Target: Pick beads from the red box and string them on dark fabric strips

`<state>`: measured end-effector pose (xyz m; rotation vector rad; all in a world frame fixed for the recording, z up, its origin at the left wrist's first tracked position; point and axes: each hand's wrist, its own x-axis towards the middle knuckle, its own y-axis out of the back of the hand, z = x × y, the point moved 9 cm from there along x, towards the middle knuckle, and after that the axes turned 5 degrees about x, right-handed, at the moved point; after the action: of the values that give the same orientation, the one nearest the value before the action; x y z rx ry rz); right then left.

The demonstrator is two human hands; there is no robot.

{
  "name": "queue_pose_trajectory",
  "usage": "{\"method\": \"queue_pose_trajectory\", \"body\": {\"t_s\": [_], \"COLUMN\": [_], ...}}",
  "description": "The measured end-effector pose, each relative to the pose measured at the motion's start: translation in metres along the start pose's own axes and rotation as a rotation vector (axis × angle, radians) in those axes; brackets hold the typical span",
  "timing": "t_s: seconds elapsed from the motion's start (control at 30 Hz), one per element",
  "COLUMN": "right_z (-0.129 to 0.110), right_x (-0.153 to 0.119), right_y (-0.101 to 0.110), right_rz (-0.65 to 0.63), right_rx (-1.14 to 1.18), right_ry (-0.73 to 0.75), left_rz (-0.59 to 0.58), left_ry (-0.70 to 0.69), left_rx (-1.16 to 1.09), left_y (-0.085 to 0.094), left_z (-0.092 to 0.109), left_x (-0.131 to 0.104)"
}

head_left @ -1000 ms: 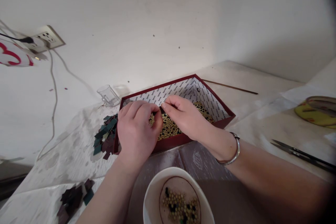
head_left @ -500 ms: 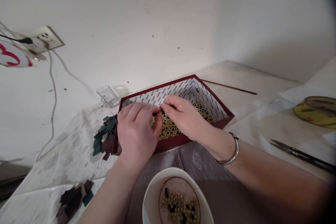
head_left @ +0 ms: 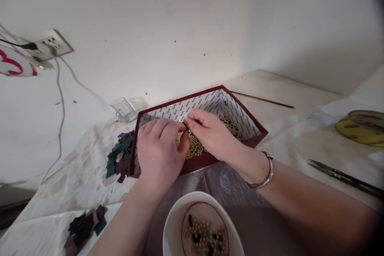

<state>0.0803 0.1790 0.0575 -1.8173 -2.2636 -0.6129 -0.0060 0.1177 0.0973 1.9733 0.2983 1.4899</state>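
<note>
My left hand (head_left: 162, 150) and my right hand (head_left: 211, 132) meet above a dark red box (head_left: 252, 141) lined with printed white paper. Both are closed in a pinch, fingertips touching or nearly so. A tiny dark thing shows between them, too small and covered to name. Beneath my fingers lie many small yellow-gold and black beads (head_left: 196, 150) in the box. Close to me stands a white bowl (head_left: 172, 220), with more gold and dark beads (head_left: 207, 236) on its bottom. A metal bracelet (head_left: 270, 172) circles my right wrist.
Green and brown cut pieces (head_left: 120, 156) lie left of the box, with another dark pile (head_left: 82, 226) nearer. A glass mug (head_left: 123, 110) leans behind. To the right are a thin brown stick (head_left: 261, 99), dark thread snips (head_left: 342, 176) and a yellow tape roll (head_left: 345, 130).
My left hand has shifted slightly right, bringing its pinched fingertips up against those of my right hand. The right hand has hardly moved.
</note>
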Motion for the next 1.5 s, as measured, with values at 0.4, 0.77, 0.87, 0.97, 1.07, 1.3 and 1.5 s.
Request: {"method": "queue_pose_trajectory", "body": {"t_s": [0.4, 0.77, 0.87, 0.97, 1.07, 1.3, 1.5], "right_z": [0.0004, 0.0004, -0.0005, -0.0006, 0.0003, 0.0007, 0.0], "right_x": [-0.0006, 0.0003, -0.0002, -0.0006, -0.0006, -0.0007, -0.0006], "right_y": [0.0001, -0.0004, -0.0005, 0.0, -0.0003, -0.0011, -0.002], "right_rz": [-0.005, -0.008, -0.01, -0.007, -0.013, -0.019, -0.026], "right_rx": [-0.002, -0.007, -0.011, -0.009, -0.002, 0.001, -0.023], "right_ry": [-0.015, 0.001, -0.004, -0.016, -0.027, -0.024, -0.008], "left_rz": [0.046, 0.051, 0.049, 0.046, 0.048, 0.062, 0.044], "left_ry": [0.082, 0.025, 0.027, 0.037, 0.055, 0.062, 0.055], "left_rx": [0.02, 0.006, 0.0, -0.003, 0.008, -0.001, 0.03], "left_y": [0.0031, 0.0042, 0.0042, 0.0039, 0.0041, 0.0047, 0.0015], "left_z": [-0.0077, -0.0024, -0.0033, -0.0047, -0.0061, -0.0069, -0.0069], "left_x": [-0.0001, -0.0009, -0.0007, -0.0007, -0.0007, 0.0003, -0.0006]}}
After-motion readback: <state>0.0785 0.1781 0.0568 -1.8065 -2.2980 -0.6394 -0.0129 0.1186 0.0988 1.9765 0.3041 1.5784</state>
